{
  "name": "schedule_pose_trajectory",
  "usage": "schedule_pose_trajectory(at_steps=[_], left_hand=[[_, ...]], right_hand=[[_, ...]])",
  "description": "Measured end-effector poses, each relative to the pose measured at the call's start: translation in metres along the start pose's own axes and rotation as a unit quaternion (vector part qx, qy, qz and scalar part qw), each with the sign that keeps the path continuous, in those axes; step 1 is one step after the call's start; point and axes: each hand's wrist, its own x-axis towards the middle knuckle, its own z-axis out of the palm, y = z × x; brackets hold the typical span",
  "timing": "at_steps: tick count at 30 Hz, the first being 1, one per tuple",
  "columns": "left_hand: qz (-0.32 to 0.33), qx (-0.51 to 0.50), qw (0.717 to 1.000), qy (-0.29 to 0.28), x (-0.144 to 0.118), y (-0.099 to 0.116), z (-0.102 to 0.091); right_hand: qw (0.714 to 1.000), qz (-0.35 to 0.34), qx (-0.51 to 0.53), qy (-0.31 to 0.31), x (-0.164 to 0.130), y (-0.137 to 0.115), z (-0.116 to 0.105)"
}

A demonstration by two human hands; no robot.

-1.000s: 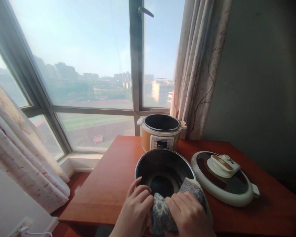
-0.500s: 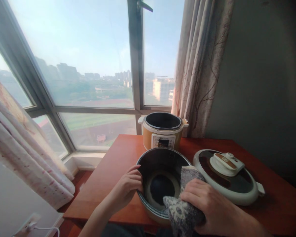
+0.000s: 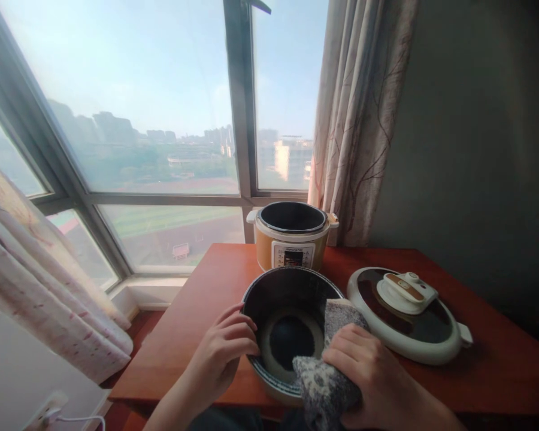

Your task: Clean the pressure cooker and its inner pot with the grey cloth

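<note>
A dark round inner pot (image 3: 296,287) rests near the front edge of the table, tilted a little toward me, its inside showing a pale ring around a black bottom. My left hand (image 3: 227,344) grips its left rim, fingertips over the edge. A grey and white patterned cloth (image 3: 326,380) is bunched in my right hand (image 3: 363,365), draped over the pot's right rim, partly inside and partly outside. The thumb of that hand is mostly hidden by the cloth.
Behind the pot stands a white and gold electric pressure cooker (image 3: 291,233), without its lid. The round lid (image 3: 408,314) with its handle lies at the right on the red-brown wooden table (image 3: 179,335). Windows and curtains (image 3: 359,120) are beyond. A white plug (image 3: 53,414) is at lower left.
The view has shifted slightly, so everything appears a little further left. My left fingers have spread slightly along the rim. The right hand still holds the cloth at the pot's right rim.
</note>
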Motion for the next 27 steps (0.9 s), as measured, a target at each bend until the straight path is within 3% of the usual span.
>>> schedule_pose_trajectory(at_steps=[8,11,15,18,22,27], left_hand=[[-0.034,0.081,0.996,-0.011,0.002,0.041,0.023],[-0.061,0.092,0.994,0.000,0.001,0.046,0.036],[-0.078,0.117,0.990,0.028,-0.001,0.043,0.046],[-0.078,0.129,0.987,0.050,-0.001,0.037,0.050],[-0.067,0.096,0.991,0.064,0.000,0.027,0.048],[-0.062,0.023,0.998,0.015,0.004,0.003,0.028]], right_hand=[[0.990,0.028,-0.034,0.133,0.014,-0.021,0.021],[0.983,0.041,-0.045,0.171,0.020,-0.032,0.029],[0.983,0.044,-0.038,0.174,0.021,-0.037,0.034],[0.989,0.025,-0.030,0.143,0.018,-0.031,0.028],[1.000,0.016,0.003,0.008,0.015,-0.011,0.005],[0.995,-0.003,0.059,-0.080,0.017,0.017,-0.026]])
